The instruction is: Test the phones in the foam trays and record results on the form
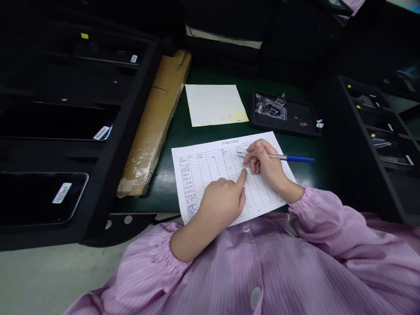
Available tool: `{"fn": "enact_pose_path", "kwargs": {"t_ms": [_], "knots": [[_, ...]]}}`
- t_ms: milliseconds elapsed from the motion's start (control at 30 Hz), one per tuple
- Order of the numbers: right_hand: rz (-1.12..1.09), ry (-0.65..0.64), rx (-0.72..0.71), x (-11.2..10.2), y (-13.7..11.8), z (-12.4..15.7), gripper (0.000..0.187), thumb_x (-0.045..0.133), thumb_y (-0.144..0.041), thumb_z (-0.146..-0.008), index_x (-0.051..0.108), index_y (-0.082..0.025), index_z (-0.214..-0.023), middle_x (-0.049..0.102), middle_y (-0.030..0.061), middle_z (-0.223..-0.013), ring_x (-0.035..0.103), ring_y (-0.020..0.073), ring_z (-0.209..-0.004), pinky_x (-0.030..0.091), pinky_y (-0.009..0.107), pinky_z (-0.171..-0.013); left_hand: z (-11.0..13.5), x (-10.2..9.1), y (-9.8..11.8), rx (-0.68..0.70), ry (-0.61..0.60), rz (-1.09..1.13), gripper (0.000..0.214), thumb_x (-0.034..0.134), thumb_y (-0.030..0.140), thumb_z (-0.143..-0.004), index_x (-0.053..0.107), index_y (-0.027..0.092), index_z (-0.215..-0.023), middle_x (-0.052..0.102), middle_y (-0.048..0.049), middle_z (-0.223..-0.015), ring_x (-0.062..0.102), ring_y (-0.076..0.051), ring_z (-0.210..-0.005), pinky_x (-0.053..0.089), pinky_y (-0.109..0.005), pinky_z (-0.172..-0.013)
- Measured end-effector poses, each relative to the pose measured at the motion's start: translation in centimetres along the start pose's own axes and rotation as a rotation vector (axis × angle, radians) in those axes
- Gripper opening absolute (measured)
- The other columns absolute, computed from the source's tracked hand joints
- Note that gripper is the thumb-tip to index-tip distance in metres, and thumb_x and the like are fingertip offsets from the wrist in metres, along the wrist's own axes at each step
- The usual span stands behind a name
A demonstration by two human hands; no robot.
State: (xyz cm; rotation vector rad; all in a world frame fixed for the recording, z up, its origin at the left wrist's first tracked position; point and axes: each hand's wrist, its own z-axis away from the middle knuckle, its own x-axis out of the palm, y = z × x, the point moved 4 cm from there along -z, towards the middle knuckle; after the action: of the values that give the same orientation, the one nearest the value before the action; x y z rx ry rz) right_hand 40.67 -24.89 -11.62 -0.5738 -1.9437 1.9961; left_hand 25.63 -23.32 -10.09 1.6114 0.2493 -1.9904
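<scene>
A printed form [262, 192] with a table grid and some handwriting lies on the dark green desktop in front of me. My left hand [223, 199] rests on its lower middle, index finger stretched out and touching the grid, the other fingers curled under. Nothing shows in that hand. Above and to the right, my right hand [267, 166] is closed around a pen [297, 159] with a clear barrel and blue end. The pen lies nearly level, its tip pointing left over the form's upper rows. I cannot tell whether the tip touches the paper.
Beyond the form lies a blank white sheet [215, 103] with a yellow edge. A black tray [295, 130] holds a plastic bag [262, 107] and small parts. Taped cardboard [160, 118] lies left. Black racks hold phone-like panels [42, 199] on the left and more devices [393, 159] on the right.
</scene>
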Motion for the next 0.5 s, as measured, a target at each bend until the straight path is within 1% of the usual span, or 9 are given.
{"fn": "enact_pose_path", "kwargs": {"t_ms": [67, 100, 133, 200, 267, 300, 333, 400, 500], "knots": [[0.065, 0.018, -0.057, 0.27, -0.3, -0.2, 0.049, 0.073, -0.065, -0.078, 0.05, -0.023, -0.068, 0.053, -0.0057, -0.055, 0.042, 0.0089, -0.045, 0.031, 0.025, -0.045, 0.02, 0.08, -0.07, 0.004, 0.0, 0.006, 0.053, 0.036, 0.029, -0.099, 0.04, 0.015, -0.151, 0.072, -0.0095, -0.084, 0.07, -0.028, -0.083, 0.053, -0.038, -0.07], [0.102, 0.051, -0.099, 0.18, -0.48, -0.27, 0.053, 0.078, -0.063, -0.074, 0.046, -0.023, -0.062, 0.048, -0.0066, -0.052, 0.04, 0.0085, -0.046, 0.032, 0.025, -0.047, 0.04, 0.09, -0.11, 0.004, 0.003, 0.007, 0.053, 0.036, 0.029, -0.099, 0.04, 0.015, -0.151, 0.072, -0.0095, -0.084, 0.07, -0.028, -0.083, 0.053, -0.038, -0.07], [0.127, 0.082, -0.131, 0.03, -0.6, -0.31, 0.056, 0.079, -0.062, -0.073, 0.043, -0.022, -0.059, 0.043, -0.0075, -0.049, 0.038, 0.0083, -0.046, 0.031, 0.025, -0.047, 0.05, 0.1, -0.14, 0.004, 0.007, 0.005, 0.053, 0.036, 0.029, -0.099, 0.04, 0.016, -0.151, 0.072, -0.0095, -0.083, 0.07, -0.028, -0.082, 0.052, -0.038, -0.069], [0.122, 0.08, -0.131, -0.15, -0.55, -0.31, 0.054, 0.073, -0.064, -0.079, 0.043, -0.023, -0.059, 0.041, -0.0082, -0.046, 0.035, 0.0086, -0.044, 0.031, 0.026, -0.047, 0.08, 0.13, -0.19, 0.005, 0.017, -0.003, 0.053, 0.036, 0.03, -0.099, 0.041, 0.017, -0.151, 0.072, -0.0096, -0.083, 0.07, -0.028, -0.08, 0.052, -0.038, -0.068], [0.09, 0.027, -0.074, -0.08, -0.27, -0.19, 0.049, 0.068, -0.062, -0.084, 0.044, -0.024, -0.064, 0.045, -0.008, -0.044, 0.036, 0.0094, -0.04, 0.03, 0.027, -0.046, 0.1, 0.19, -0.2, 0.007, 0.026, -0.012, 0.053, 0.036, 0.031, -0.099, 0.041, 0.018, -0.151, 0.071, -0.0096, -0.083, 0.07, -0.028, -0.078, 0.052, -0.037, -0.067], [0.092, 0.015, -0.059, -0.03, -0.21, -0.08, 0.047, 0.069, -0.058, -0.085, 0.044, -0.024, -0.064, 0.047, -0.0079, -0.043, 0.037, 0.0097, -0.04, 0.03, 0.027, -0.046, 0.11, 0.23, -0.21, 0.008, 0.031, -0.015, 0.054, 0.036, 0.031, -0.099, 0.041, 0.017, -0.151, 0.071, -0.0097, -0.082, 0.07, -0.028, -0.078, 0.052, -0.037, -0.067], [0.113, 0.021, -0.063, -0.01, -0.24, 0.06, 0.046, 0.072, -0.053, -0.083, 0.043, -0.024, -0.062, 0.047, -0.0077, -0.043, 0.037, 0.0097, -0.04, 0.03, 0.027, -0.047, 0.11, 0.27, -0.21, 0.009, 0.036, -0.018, 0.054, 0.036, 0.031, -0.099, 0.041, 0.017, -0.151, 0.071, -0.0097, -0.082, 0.07, -0.028, -0.077, 0.052, -0.037, -0.066], [0.186, 0.073, -0.102, -0.02, -0.47, 0.34, 0.047, 0.074, -0.042, -0.082, 0.039, -0.024, -0.056, 0.043, -0.0079, -0.042, 0.036, 0.0093, -0.042, 0.031, 0.028, -0.048, 0.09, 0.36, -0.22, 0.011, 0.045, -0.022, 0.054, 0.035, 0.032, -0.099, 0.041, 0.016, -0.15, 0.071, -0.0097, -0.081, 0.069, -0.028, -0.075, 0.051, -0.037, -0.065], [0.255, 0.113, -0.132, 0.16, -0.68, 0.66, 0.045, 0.066, -0.03, -0.083, 0.034, -0.024, -0.053, 0.037, -0.0075, -0.044, 0.034, 0.0096, -0.045, 0.03, 0.028, -0.05, 0.01, 0.48, -0.26, 0.014, 0.062, -0.028, 0.054, 0.035, 0.032, -0.099, 0.042, 0.016, -0.15, 0.07, -0.0094, -0.079, 0.069, -0.028, -0.075, 0.051, -0.037, -0.065]]}}
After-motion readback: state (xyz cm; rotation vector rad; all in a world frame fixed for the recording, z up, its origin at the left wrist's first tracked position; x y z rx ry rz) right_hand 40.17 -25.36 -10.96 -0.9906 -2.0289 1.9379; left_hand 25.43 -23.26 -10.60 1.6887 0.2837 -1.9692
